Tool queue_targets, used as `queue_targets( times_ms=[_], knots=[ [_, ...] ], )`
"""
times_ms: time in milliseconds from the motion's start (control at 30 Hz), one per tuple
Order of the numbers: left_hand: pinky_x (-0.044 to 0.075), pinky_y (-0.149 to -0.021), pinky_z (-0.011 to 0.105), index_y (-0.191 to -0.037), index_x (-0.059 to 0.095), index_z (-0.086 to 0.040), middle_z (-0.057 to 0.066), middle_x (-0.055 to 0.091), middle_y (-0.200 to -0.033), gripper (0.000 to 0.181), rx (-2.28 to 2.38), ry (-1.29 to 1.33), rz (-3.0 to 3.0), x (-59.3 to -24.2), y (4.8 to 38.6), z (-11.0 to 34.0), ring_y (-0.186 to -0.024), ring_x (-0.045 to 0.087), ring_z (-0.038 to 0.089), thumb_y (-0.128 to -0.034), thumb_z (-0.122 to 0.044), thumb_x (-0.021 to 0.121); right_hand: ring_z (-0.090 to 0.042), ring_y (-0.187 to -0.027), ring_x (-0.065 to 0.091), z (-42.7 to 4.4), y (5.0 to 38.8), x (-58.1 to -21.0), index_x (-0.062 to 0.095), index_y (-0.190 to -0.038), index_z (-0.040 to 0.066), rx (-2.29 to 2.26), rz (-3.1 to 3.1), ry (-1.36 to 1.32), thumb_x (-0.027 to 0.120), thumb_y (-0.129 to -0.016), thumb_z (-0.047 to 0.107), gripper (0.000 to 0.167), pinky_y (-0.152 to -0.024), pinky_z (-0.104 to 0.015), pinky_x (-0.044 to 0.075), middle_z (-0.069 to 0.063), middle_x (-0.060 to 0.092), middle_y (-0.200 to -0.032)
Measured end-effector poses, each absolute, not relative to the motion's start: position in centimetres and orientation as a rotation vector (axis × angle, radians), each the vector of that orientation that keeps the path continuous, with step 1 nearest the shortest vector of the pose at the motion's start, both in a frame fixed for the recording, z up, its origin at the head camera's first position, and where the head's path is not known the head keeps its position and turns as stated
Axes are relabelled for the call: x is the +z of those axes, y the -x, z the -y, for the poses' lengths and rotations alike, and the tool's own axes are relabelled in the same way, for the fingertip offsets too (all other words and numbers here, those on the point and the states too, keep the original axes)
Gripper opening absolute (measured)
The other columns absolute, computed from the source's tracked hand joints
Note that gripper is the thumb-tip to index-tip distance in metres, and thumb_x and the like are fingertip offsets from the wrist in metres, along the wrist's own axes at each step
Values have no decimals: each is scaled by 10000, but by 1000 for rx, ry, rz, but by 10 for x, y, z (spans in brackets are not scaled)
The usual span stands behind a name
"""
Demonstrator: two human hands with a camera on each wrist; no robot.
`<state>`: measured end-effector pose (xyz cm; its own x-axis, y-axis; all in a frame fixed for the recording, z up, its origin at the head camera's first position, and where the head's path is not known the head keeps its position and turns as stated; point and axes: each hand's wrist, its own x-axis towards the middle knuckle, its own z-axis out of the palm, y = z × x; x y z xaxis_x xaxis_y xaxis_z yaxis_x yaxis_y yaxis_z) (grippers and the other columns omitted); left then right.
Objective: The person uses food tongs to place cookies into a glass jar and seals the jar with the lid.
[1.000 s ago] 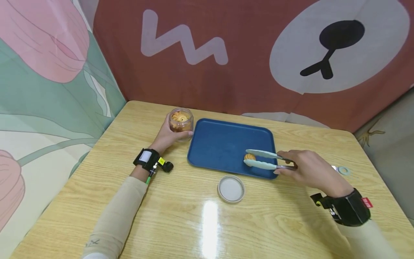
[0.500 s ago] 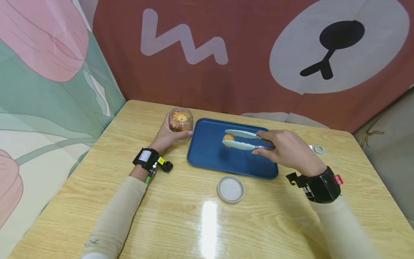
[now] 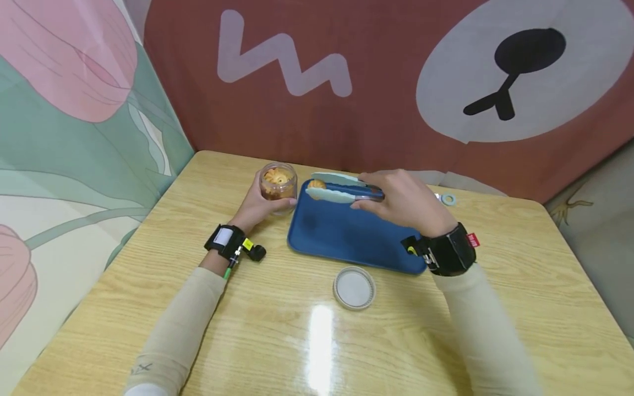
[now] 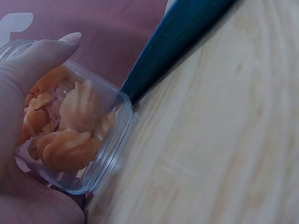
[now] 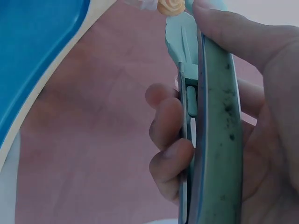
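Observation:
My left hand [image 3: 261, 202] grips a clear jar [image 3: 278, 190] that stands on the table, left of the blue tray [image 3: 346, 234]. Swirled cookies [image 4: 70, 147] fill much of the jar, and its mouth is uncovered. Pale green tongs [image 3: 337, 188] are held in my right hand [image 3: 408, 201], thumb on one arm and fingers curled round the other. Between the tong tips sits one round cookie [image 3: 316, 185], raised above the tray's far left corner, a short way right of the jar. In the right wrist view the cookie [image 5: 171, 6] shows only at the top edge.
A round lid [image 3: 354, 288] lies on the wooden table [image 3: 277, 330] in front of the tray. Behind the table rises a red-brown wall [image 3: 376, 126] with a printed pattern. The ring end [image 3: 448, 199] of some item shows beyond my right hand.
My right hand has carried the cookie in the tongs from the tray's right side, up and leftward, close to the jar. The left hand and the jar have stayed put.

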<state>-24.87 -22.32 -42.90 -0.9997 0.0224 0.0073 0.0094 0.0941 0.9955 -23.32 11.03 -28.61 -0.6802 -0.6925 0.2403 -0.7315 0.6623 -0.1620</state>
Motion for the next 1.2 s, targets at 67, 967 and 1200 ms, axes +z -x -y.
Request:
queue_targets(
  times_ms=[67,967,1200],
  knots=[
    [327,-1275,471,-1641,208,-288,71,390,-1618,1106,2114,-45,-2329,-432,250,225,-1508,390,245,-806,-182,924,-161,-737,619,-101,236,-284,707,-1348,82,389,2725,-1169,834,-896,429,584,-675,-346,511,-52,767,-991],
    [283,-1295,489,-1622,254,-256,70,422,-1602,1026,2148,-110,-2273,-412,234,215,-1502,403,262,-832,-109,892,-210,-795,631,-27,262,-293,620,-1434,66,422,2838,-1136,774,-947,457,643,-698,-363,536,-83,719,-948],
    [268,-1296,511,-1631,250,-235,67,415,-1601,1017,2149,-122,-2298,-409,233,218,-1500,390,271,-845,-110,881,-223,-828,646,-26,262,-290,595,-1456,56,428,2837,-1110,781,-939,463,684,-738,-364,565,-91,725,-1023]
  ],
)
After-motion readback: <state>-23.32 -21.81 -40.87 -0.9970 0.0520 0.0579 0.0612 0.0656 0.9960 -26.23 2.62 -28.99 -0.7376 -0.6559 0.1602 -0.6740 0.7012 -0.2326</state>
